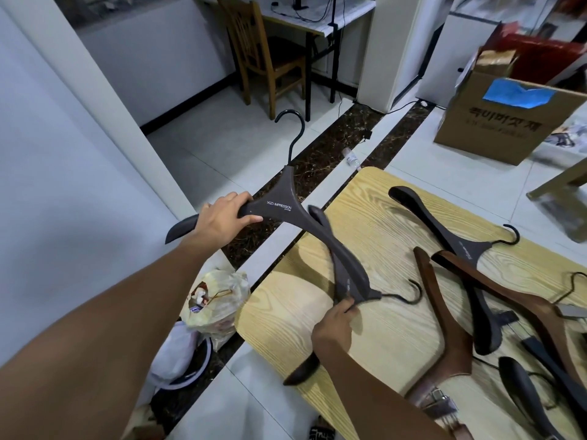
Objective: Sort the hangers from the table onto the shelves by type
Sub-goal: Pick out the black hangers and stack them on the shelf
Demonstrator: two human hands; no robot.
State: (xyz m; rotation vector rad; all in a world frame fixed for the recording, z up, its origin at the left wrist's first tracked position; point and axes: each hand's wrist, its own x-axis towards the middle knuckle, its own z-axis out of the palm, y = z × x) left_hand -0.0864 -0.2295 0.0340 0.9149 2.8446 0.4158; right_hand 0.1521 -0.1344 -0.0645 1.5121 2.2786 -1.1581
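The left hand (222,219) holds one hanger (282,211) out over the floor, left of the table (381,211). Its near arm crosses above a second hanger (340,281) on the table, which the right hand (333,327) pinches. More hangers (451,338) lie crossed to the right — a box (495,128) stands behind, a bag (219,300) left.

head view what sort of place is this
Likely a storeroom or back room, perhaps of a clothes shop; a home workroom is possible. Signs: a wooden table strewn with branded coat hangers, an open cardboard box on the tiled floor, a wooden chair at a desk.
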